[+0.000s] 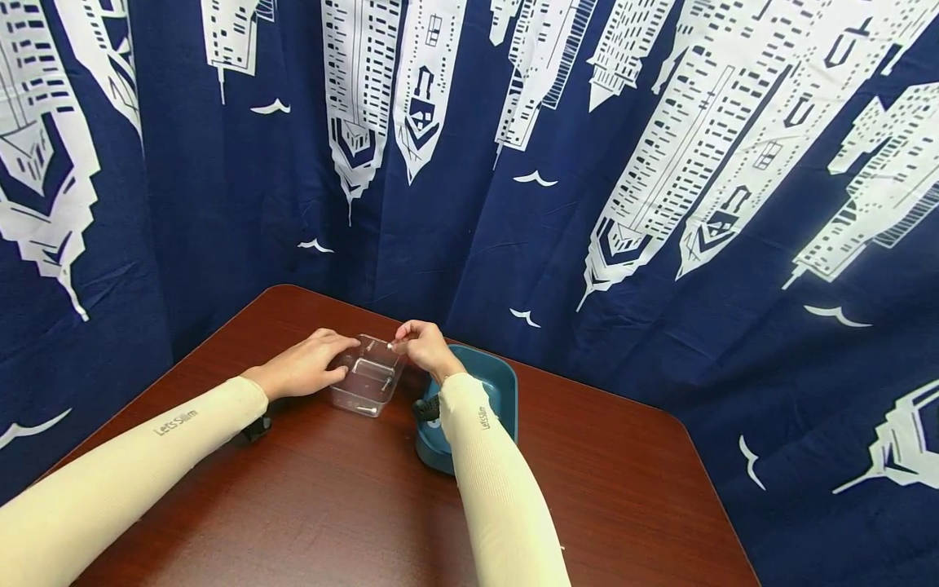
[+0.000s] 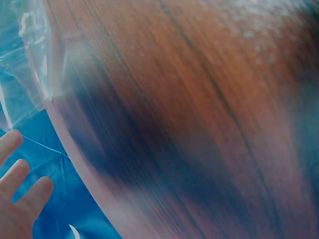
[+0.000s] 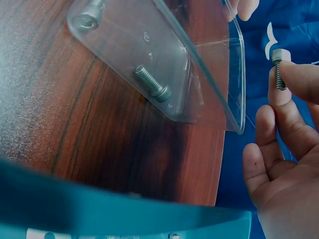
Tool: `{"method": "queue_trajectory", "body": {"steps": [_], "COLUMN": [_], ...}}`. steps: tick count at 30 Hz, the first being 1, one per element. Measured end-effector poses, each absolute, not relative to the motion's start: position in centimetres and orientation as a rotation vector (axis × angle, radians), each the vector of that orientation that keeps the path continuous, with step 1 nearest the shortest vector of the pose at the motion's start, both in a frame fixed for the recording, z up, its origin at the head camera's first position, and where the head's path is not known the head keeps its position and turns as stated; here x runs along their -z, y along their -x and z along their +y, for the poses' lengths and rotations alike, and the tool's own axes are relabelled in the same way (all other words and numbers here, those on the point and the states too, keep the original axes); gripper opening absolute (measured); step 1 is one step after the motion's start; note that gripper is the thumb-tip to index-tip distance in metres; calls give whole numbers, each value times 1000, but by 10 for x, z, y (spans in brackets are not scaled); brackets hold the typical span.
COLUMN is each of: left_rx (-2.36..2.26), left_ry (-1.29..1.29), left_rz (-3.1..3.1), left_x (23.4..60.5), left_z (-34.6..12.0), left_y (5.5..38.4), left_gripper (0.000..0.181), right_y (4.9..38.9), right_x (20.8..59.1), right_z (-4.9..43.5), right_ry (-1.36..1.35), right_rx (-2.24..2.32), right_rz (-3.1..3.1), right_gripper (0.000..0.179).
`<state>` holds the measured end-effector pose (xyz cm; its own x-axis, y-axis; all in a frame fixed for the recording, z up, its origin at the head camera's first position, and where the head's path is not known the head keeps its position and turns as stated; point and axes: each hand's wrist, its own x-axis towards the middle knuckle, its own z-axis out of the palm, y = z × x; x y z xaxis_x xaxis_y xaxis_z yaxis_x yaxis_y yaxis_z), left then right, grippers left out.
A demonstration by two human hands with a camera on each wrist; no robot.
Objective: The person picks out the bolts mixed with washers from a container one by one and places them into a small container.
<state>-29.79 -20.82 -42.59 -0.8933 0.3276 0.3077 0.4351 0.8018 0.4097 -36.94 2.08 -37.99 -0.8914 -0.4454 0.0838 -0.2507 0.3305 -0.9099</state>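
Observation:
My right hand [image 1: 428,349] pinches a small socket-head bolt [image 3: 279,69] between thumb and index finger, its knurled head up. That hand is at the far right corner of a clear plastic container [image 1: 359,398], above its rim. Inside the container lie a threaded bolt [image 3: 152,83] and, at the other end, a second bolt [image 3: 89,16]. My left hand [image 1: 311,364] is at the container's left side, fingers extended over the rim. In the left wrist view, three of its fingertips [image 2: 37,194] show spread apart beside the container's edge.
A teal-blue plastic bin [image 1: 506,391] stands just right of the clear container, partly hidden by my right forearm. Metal pieces [image 3: 50,234] show inside it. Both stand on a reddish-brown wooden table [image 1: 315,489]. A blue curtain [image 1: 455,228] with white buildings hangs behind the table.

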Motion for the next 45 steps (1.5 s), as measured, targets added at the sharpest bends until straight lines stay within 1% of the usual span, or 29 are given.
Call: {"method": "queue_trajectory", "body": {"steps": [6,13,30,36,42,45], "left_rx": [703,694,679,663,649,653], "left_ry": [615,638,647,658,653,650], "left_rz": [-2741,-2728,-2740,-2730,-2734,-2737], "left_x": [427,425,422,421,422,421], "left_z": [-207,-207,-206,-204,-205,-205], "left_y": [299,300,300,300,301,300], "left_gripper": [51,51,51,51,52,52], "right_y": [368,368,370,371,372,370], "right_x": [381,381,383,382,380,378], "right_z": [20,20,20,26,35,38], "right_ry": [583,564,572,594,619,632], "right_rx": [1557,1548,1519,1533,1551,1569], "right_rz": [2429,2434,2446,2441,2411,2391], "right_gripper": [16,14,15,15,21,19]}}
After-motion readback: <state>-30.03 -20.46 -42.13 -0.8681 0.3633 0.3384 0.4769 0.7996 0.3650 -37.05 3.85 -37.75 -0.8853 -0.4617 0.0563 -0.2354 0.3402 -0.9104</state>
